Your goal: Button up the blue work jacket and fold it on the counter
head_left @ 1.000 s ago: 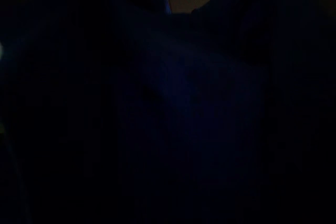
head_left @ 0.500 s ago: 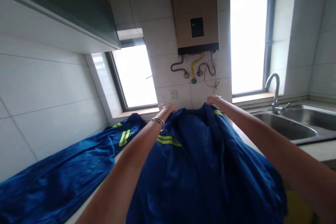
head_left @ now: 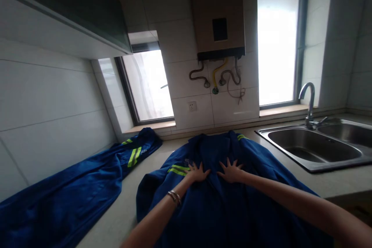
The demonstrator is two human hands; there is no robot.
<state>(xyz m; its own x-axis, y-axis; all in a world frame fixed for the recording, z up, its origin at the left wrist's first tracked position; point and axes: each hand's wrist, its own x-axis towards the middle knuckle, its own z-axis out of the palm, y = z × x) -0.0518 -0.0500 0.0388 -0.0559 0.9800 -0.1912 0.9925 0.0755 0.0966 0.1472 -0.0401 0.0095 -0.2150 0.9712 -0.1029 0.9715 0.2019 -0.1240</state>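
Observation:
A blue work jacket [head_left: 203, 209] with yellow-green stripes lies spread on the countertop, its collar toward the wall. My left hand [head_left: 197, 173] rests on its chest beside a stripe, fingers spread, a bracelet on the wrist. Just to the right, my right hand [head_left: 231, 171] also lies on the cloth with fingers apart. Neither hand grips the fabric. The jacket's lower part runs out of view at the bottom. Along the left wall lies a second blue garment [head_left: 75, 186] with similar stripes, apart from the jacket.
A steel double sink [head_left: 314, 145] with a faucet [head_left: 309, 104] is set into the counter [head_left: 168, 148] at right. A water heater [head_left: 217, 11] with pipes hangs on the wall ahead. An overhead cabinet [head_left: 72, 15] juts out at upper left. Two windows flank the heater.
Both hands have let go of the jacket's collar and come down and nearer onto its chest. The jacket, held up before, now lies on the counter.

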